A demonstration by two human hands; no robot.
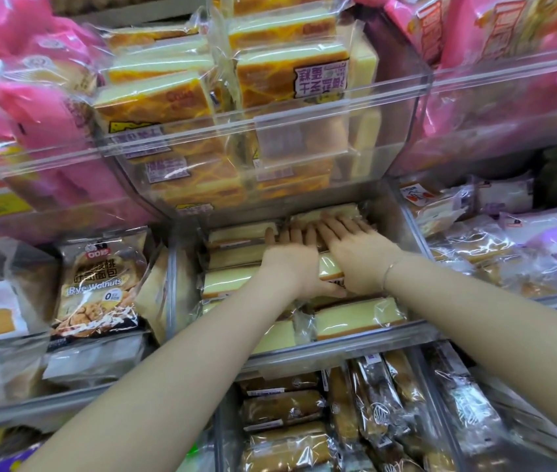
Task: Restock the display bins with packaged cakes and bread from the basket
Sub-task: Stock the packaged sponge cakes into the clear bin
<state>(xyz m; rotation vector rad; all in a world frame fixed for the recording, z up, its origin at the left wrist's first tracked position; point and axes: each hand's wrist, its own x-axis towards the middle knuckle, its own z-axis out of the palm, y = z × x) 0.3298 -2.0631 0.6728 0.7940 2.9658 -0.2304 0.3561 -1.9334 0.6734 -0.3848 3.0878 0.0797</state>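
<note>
Both my hands reach into the middle clear display bin, which holds several wrapped pale-yellow cake slices. My left hand lies flat on the packs, fingers straight and pointing toward the back, thumb low against a pack's edge. My right hand lies beside it, fingers stretched over a wrapped cake at the back of the bin. The two hands touch side by side and press on the packs. The basket is out of view.
Above hangs a clear bin full of yellow-orange cake packs. Pink bags fill the top left and top right. A Rye Walnuts bread bag stands at the left. Brown wrapped rolls lie below, purple-white packs at the right.
</note>
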